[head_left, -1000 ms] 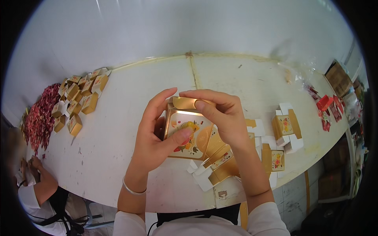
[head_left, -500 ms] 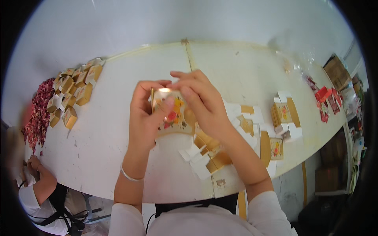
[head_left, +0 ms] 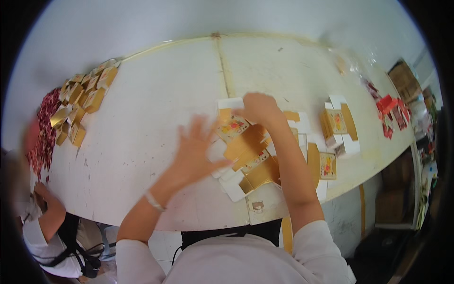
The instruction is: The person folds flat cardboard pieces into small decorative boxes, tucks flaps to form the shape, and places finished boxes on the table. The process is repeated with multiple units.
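Note:
My left hand point(head_left: 191, 147) is over the table, fingers spread and blurred by motion, with nothing in it. Its thumb points toward the unfolded cartons. My right hand point(head_left: 261, 110) is closed at the far edge of a flat gold carton point(head_left: 232, 128) with a flower print and a white flap; its fingertips are partly hidden. Under and beside that carton lie other unfolded gold-and-white cartons point(head_left: 260, 175), partly covered by my right forearm.
At the far left, folded gold boxes point(head_left: 94, 99) are heaped beside a pile of dark red small pieces point(head_left: 46, 123). A stack of flat cartons point(head_left: 336, 121) is at right, near red packets point(head_left: 388, 104). Another person's hand point(head_left: 42, 191) rests at the left table edge.
The flower-printed gold box that both hands held is out of them. My left hand has opened and moved lower; my right has moved right to the flat cartons and closed.

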